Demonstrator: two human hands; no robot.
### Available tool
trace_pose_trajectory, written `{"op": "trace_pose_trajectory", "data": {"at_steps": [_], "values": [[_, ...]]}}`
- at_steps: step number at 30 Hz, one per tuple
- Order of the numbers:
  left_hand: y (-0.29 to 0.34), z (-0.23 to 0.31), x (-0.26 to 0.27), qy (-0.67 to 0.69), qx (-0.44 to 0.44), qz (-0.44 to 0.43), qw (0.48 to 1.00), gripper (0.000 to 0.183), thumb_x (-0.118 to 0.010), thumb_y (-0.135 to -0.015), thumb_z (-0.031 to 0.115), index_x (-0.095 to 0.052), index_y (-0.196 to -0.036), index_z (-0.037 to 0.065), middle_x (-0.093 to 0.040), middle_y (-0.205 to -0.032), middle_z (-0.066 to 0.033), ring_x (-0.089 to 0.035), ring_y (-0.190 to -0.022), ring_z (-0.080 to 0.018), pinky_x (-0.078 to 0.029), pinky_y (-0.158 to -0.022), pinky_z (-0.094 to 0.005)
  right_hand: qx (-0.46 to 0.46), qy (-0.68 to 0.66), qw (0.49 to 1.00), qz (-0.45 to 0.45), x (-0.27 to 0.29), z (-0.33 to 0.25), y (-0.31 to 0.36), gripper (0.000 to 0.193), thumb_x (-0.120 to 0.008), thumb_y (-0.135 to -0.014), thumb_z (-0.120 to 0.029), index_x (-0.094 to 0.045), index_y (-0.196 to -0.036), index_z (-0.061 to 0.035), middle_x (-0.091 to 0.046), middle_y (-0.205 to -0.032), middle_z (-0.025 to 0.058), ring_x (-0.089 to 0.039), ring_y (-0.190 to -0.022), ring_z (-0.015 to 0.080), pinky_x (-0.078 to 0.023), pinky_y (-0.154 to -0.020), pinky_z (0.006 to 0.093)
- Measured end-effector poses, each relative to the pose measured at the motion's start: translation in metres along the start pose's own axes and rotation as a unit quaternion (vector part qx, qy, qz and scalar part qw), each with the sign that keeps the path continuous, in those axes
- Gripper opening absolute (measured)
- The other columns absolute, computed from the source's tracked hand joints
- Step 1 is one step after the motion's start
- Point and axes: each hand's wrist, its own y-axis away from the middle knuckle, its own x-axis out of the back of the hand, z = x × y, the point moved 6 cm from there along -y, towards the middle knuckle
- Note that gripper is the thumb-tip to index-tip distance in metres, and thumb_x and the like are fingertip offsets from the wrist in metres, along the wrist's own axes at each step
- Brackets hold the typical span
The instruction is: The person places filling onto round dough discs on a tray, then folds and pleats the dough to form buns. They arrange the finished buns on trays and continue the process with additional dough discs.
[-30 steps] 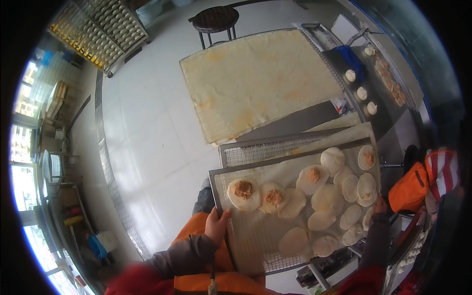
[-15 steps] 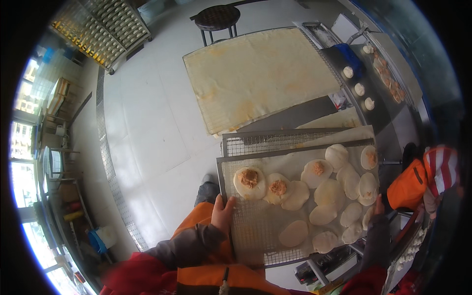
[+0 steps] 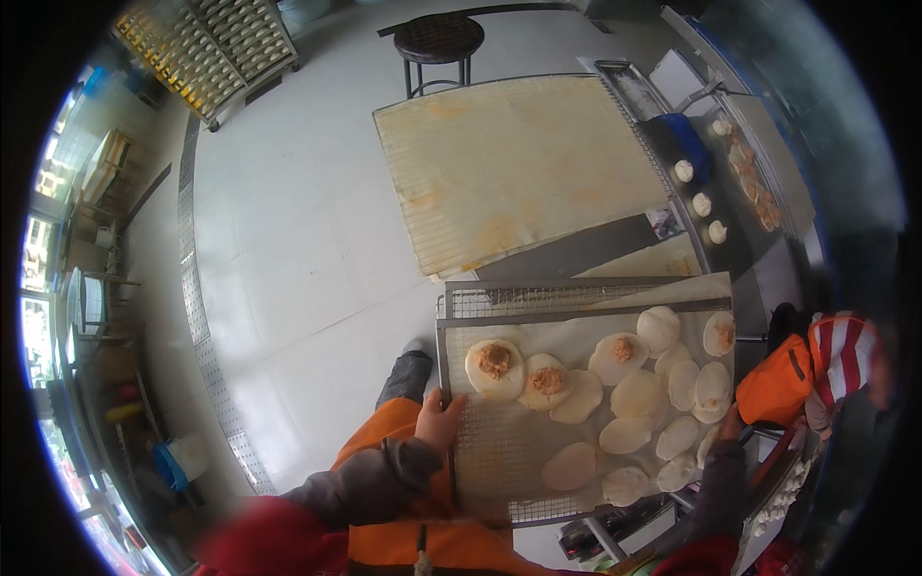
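Observation:
A wire-mesh tray [image 3: 485, 451] lined with a pale sheet is held level in front of me. Flat round dough pieces [image 3: 638, 395] lie over it, some overlapping. A few carry a mound of orange-brown filling [image 3: 495, 360], the largest near the far left corner. My left hand [image 3: 440, 422] is closed round the tray's left edge, thumb on top. At the right edge my right hand [image 3: 732, 423] grips the rim, its fingers mostly hidden. A second mesh tray [image 3: 490, 303] shows just beyond the far rim.
Farther off lies a large rack covered by a stained sheet [image 3: 519, 163]. Dough balls [image 3: 702, 204] and filled pieces sit on a dark counter [image 3: 735, 240] at right. A co-worker's orange sleeve [image 3: 774, 382] is close by my right hand. A stool [image 3: 439, 40] stands behind.
The surroundings sit slightly lower in view. The held tray has shifted a little, its far rim lower in the picture, with both my hands still on it.

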Motion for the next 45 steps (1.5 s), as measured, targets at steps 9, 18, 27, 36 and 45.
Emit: {"op": "trace_pose_trajectory", "data": {"at_steps": [9, 18, 27, 36, 45], "values": [[-0.003, -0.008, 0.01, -0.018, -0.006, 0.022, 1.0, 0.038, -0.071, -0.084, 0.026, -0.059, -0.104, -0.003, -0.05, -0.118, -0.0171, -0.054, -0.093, -0.0214, -0.048, -0.081, -0.0335, -0.01, 0.235, 0.971, 0.038, 0.019, 0.033, -0.007, 0.087, -0.034, -0.089, -0.076, -0.069, -0.104, 0.0022, -0.07, -0.098, 0.0191, -0.064, -0.094, 0.0335, -0.045, -0.08, 0.0416], [0.006, 0.024, 0.012, 0.082, -0.005, -0.042, 0.996, 0.01, -0.063, -0.091, 0.009, -0.055, -0.091, 0.003, -0.059, -0.081, -0.0021, -0.053, -0.075, -0.0102, -0.045, -0.067, -0.0254, 0.142, 0.192, 0.969, 0.055, 0.007, -0.027, 0.038, 0.079, -0.042, -0.09, -0.071, -0.07, -0.092, 0.0022, -0.067, -0.08, 0.0168, -0.061, -0.078, 0.0257, -0.044, -0.072, 0.0406], [0.016, 0.115, 0.047, 0.045, -0.034, -0.027, 0.998, 0.01, -0.061, -0.091, 0.01, -0.056, -0.096, 0.002, -0.059, -0.082, -0.0018, -0.053, -0.07, -0.0098, -0.044, -0.06, -0.0256, 0.075, 0.152, 0.986, 0.009, -0.031, -0.109, -0.052, 0.08, -0.038, -0.089, -0.073, -0.068, -0.095, 0.001, -0.067, -0.086, 0.023, -0.063, -0.088, 0.0379, -0.044, -0.077, 0.0463], [-0.08, 0.23, 0.101, 0.112, -0.066, 0.003, 0.992, 0.013, -0.056, -0.094, 0.011, -0.056, -0.103, 0.002, -0.059, -0.085, -0.0007, -0.052, -0.071, -0.0093, -0.043, -0.061, -0.0241, 0.153, 0.203, 0.966, -0.036, -0.204, -0.361, -0.101, 0.073, -0.041, -0.089, -0.07, -0.07, -0.103, -0.004, -0.068, -0.097, 0.0239, -0.064, -0.099, 0.0376, -0.046, -0.083, 0.0442], [-0.215, 0.307, 0.123, -0.086, -0.124, 0.0, 0.989, 0.023, -0.047, -0.102, 0.021, -0.049, -0.115, 0.002, -0.057, -0.104, -0.0074, -0.055, -0.093, -0.0159, -0.048, -0.078, -0.0302, 0.088, 0.195, 0.974, -0.079, -0.386, -0.443, -0.222, 0.072, -0.045, -0.084, -0.075, -0.072, -0.092, -0.0092, -0.07, -0.09, 0.0165, -0.065, -0.09, 0.0333, -0.048, -0.078, 0.0396]]}}
